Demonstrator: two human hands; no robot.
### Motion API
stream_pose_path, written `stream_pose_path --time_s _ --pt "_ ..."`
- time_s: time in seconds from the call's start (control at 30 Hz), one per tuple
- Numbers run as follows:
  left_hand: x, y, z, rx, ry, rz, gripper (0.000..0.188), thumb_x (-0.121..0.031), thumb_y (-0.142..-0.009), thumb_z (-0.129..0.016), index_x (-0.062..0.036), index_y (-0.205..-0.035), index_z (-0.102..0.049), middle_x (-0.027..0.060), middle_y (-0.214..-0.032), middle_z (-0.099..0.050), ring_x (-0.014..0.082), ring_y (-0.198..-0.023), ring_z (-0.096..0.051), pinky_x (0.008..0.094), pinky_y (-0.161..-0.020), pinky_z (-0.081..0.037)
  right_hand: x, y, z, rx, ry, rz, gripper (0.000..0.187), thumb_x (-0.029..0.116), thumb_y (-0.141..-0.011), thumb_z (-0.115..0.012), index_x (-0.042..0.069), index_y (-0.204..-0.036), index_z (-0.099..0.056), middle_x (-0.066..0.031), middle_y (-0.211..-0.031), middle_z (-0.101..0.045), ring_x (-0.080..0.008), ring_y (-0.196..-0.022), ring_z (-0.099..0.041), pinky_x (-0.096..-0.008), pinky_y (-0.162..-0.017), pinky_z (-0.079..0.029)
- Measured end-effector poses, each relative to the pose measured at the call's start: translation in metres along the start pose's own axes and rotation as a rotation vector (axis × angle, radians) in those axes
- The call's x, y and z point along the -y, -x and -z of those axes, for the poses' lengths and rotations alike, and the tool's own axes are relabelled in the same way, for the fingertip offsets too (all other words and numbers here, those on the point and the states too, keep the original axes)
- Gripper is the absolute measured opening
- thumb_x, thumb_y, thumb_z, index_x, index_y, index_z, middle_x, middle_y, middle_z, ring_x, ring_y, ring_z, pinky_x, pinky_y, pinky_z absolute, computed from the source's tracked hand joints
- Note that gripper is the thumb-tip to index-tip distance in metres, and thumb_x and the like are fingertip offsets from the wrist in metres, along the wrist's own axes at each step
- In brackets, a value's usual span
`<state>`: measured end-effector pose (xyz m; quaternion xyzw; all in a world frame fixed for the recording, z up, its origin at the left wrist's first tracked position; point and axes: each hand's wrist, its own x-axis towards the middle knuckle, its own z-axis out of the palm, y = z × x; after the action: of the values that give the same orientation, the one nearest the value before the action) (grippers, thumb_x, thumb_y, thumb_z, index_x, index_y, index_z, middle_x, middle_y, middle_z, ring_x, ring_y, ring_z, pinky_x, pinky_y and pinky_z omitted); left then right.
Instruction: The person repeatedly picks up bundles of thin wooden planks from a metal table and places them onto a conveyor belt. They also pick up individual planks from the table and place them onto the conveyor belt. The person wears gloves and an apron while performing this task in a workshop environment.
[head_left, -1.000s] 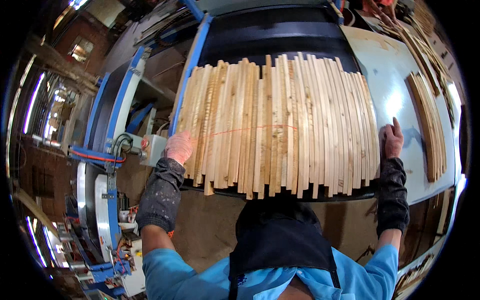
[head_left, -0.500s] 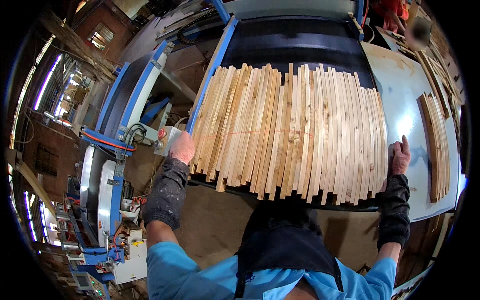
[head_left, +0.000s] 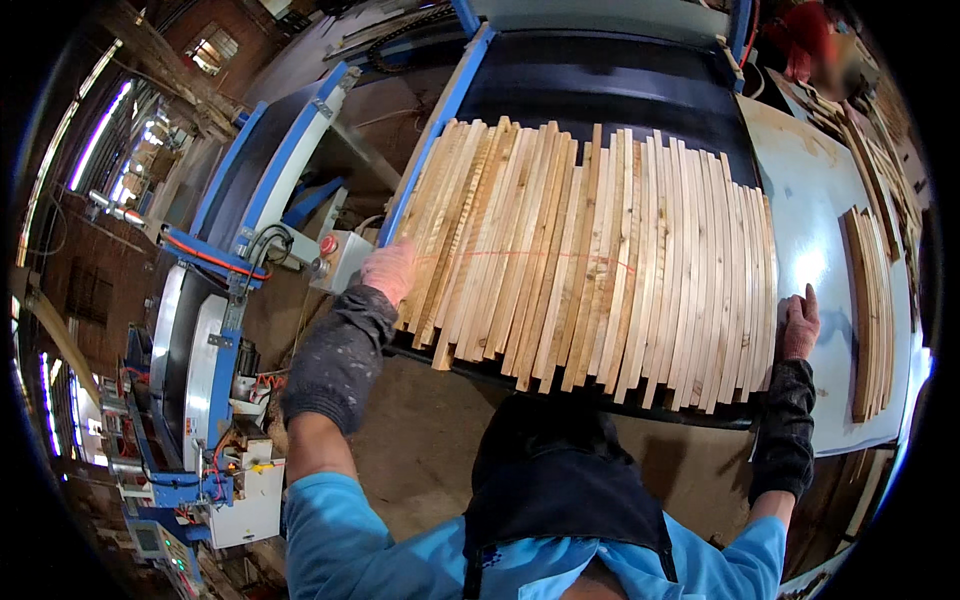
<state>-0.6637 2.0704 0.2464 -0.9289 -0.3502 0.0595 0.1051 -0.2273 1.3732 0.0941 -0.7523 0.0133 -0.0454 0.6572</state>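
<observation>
A wide row of narrow wooden strips [head_left: 585,270] lies side by side on a dark conveyor belt [head_left: 600,80], their near ends uneven. A thin red line crosses them. My left hand [head_left: 388,272], in a pinkish glove, rests against the left side of the row, its fingers extended over the outermost strips. On the opposite side, my right hand [head_left: 800,328], gloved likewise, stands beside the last strip, one finger stretched out and the others partly bent. Whether the right hand touches that strip is hard to tell. Dark sleeve covers hide both wrists.
A pale metal side table [head_left: 800,180] adjoins the belt on the right, with a small stack of wooden strips [head_left: 872,315] on it. To the left are a control box with a red button [head_left: 338,258] and a blue-framed conveyor [head_left: 270,180]. Another person [head_left: 800,40] is at the far right.
My left hand has moved right, further onto the edge of the row. The left-hand strips sit slightly more to the right. My right hand has stayed almost in place.
</observation>
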Motion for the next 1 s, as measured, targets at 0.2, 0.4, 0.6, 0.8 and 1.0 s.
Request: stream_pose_path --time_s 0.2,0.4,0.6,0.8,1.0 --pt "0.035 0.072 -0.012 -0.547 1.175 0.238 0.011 -0.011 -0.101 -0.072 -0.0024 -0.106 -0.075 0.0024 -0.092 -0.069 0.0129 -0.082 -0.064 0.0308 -0.073 -0.053 0.007 0.011 -0.008 -0.012 0.021 -0.044 0.060 0.014 -0.106 -0.070 0.008 -0.162 -0.052 -0.0061 -0.121 -0.071 -0.0163 -0.104 -0.065 -0.0314 -0.095 -0.054" --pt "0.087 0.125 -0.031 -0.510 1.519 0.758 0.023 -0.020 -0.104 -0.072 -0.0021 -0.118 -0.074 0.0002 -0.091 -0.070 0.0082 -0.066 -0.059 0.0237 -0.055 -0.050 -0.014 -0.003 0.006 -0.025 -0.016 -0.014 0.060 0.013 -0.106 -0.069 0.005 -0.163 -0.050 -0.0013 -0.114 -0.070 -0.0153 -0.097 -0.063 -0.0297 -0.087 -0.054" --pt "0.120 0.107 -0.066 -0.238 1.358 0.873 0.031 -0.024 -0.105 -0.070 -0.0016 -0.126 -0.070 0.0021 -0.093 -0.072 0.0099 -0.065 -0.058 0.0283 -0.051 -0.048 -0.014 -0.002 -0.002 0.030 -0.053 -0.021 0.062 0.013 -0.107 -0.069 0.004 -0.164 -0.048 -0.0013 -0.107 -0.069 -0.0142 -0.091 -0.061 -0.0294 -0.084 -0.053" --pt "0.113 0.086 -0.070 -0.120 1.499 0.705 0.030 -0.031 -0.101 -0.073 -0.0049 -0.115 -0.072 0.0011 -0.099 -0.074 0.0118 -0.075 -0.062 0.0289 -0.062 -0.051 -0.063 -0.028 0.040 0.037 0.108 0.310 0.045 0.010 -0.107 -0.064 0.001 -0.151 -0.059 0.0026 -0.086 -0.059 -0.0118 -0.075 -0.053 -0.0281 -0.076 -0.050" --pt "0.177 0.110 -0.074 -0.598 0.562 0.537 0.051 -0.020 -0.105 -0.062 0.0045 -0.149 -0.058 0.0214 -0.136 -0.070 0.0340 -0.116 -0.070 0.0435 -0.099 -0.056 0.027 0.024 -0.035 -0.050 0.242 0.064 0.043 0.013 -0.104 -0.066 0.000 -0.145 -0.065 0.0003 -0.102 -0.073 -0.0116 -0.089 -0.063 -0.0275 -0.087 -0.054"
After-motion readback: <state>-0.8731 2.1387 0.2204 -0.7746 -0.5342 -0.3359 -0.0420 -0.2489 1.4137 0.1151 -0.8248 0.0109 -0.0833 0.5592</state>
